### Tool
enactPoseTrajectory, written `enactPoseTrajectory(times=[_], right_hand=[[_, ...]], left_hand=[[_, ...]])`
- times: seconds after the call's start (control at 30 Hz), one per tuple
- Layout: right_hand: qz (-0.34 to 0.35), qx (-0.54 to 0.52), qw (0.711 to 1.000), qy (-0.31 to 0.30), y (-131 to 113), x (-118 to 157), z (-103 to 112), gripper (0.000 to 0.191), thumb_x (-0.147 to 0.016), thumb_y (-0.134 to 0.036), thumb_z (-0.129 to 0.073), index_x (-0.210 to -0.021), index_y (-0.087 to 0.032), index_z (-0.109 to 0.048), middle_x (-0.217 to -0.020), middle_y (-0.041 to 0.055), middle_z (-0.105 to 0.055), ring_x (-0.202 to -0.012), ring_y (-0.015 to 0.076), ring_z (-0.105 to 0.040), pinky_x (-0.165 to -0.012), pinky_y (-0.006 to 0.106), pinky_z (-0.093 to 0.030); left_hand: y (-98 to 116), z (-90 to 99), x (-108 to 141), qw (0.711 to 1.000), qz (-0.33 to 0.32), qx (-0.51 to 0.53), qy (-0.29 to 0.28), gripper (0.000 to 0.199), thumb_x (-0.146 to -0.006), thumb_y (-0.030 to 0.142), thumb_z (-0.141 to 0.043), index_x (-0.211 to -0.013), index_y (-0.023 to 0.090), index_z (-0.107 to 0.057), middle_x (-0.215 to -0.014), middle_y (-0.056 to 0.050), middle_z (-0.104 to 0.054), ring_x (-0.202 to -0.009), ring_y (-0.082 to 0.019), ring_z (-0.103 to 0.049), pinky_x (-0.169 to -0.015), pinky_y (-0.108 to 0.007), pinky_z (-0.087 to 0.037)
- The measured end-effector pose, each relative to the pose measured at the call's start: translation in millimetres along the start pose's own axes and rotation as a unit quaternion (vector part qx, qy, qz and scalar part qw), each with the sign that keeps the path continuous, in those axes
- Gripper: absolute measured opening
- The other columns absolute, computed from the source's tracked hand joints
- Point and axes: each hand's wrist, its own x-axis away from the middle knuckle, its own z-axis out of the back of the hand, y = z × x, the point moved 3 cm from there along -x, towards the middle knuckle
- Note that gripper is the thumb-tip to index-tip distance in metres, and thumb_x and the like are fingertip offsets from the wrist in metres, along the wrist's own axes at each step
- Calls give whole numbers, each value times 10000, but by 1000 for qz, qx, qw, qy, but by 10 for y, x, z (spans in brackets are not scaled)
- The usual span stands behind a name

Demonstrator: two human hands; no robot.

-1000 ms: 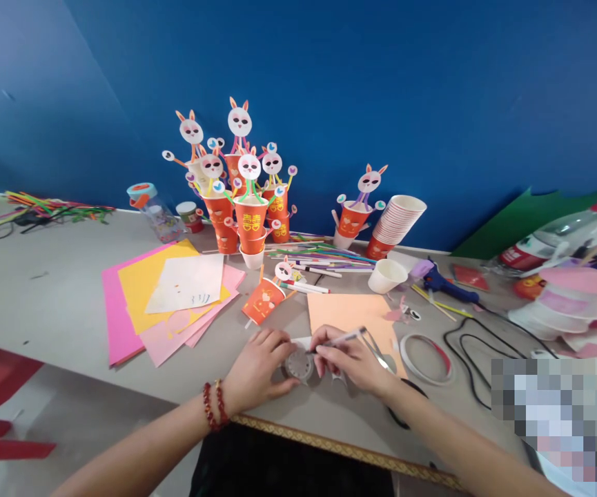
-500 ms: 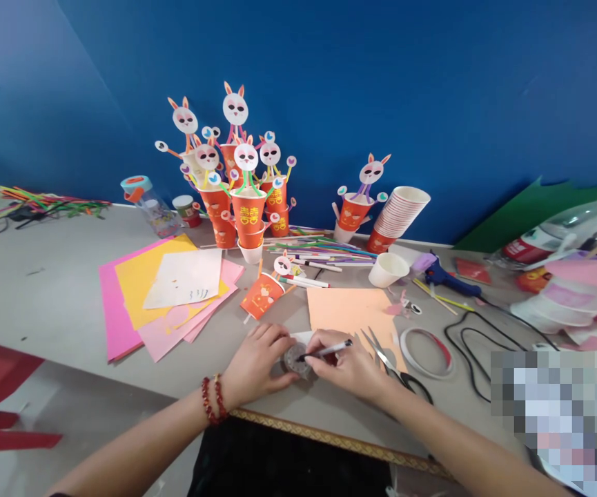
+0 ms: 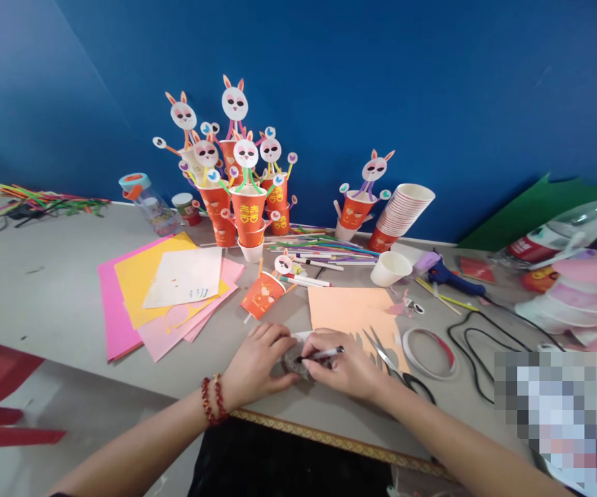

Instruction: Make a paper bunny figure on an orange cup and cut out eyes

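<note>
My right hand (image 3: 342,366) is closed around a pen (image 3: 329,353), its tip down at a small round grey, see-through disc (image 3: 294,359) near the table's front edge. Thumb and fingers of my left hand (image 3: 259,359) curve around the disc's left side and press it down. White paper (image 3: 302,336) shows just behind the disc, partly covered by both hands. Right behind the hands lies a peach paper sheet (image 3: 350,308), with open scissors (image 3: 388,362) on its right edge. An orange cup with a small rabbit head (image 3: 263,295) leans behind my left hand.
Rabbit cups (image 3: 249,207) stand stacked at the back, with a cup stack (image 3: 404,214) farther right. Coloured paper (image 3: 122,304) lies left. Tape (image 3: 429,353), a blue glue gun (image 3: 453,276) with its black cable and a large bottle (image 3: 551,231) are at the right.
The pen and my right hand have shifted slightly left over the disc, and the pen leans lower. My left hand stays in place. The view has tilted a little.
</note>
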Motion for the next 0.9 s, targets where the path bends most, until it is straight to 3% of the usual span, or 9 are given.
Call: enactPoseTrajectory(times=[0.9], right_hand=[[40,35,999,-4,22,-44,30,103,-837,-190,-565,-746,-216,-606,-685,11,-622,-672,168,-546,-664,271,-411]], left_hand=[[-6,9,-10,1000,2,-1,-6,432,-786,396,-711,-1157,222,-574,-1162,-77,-588,-1056,-268,-539,-927,-413,-445]])
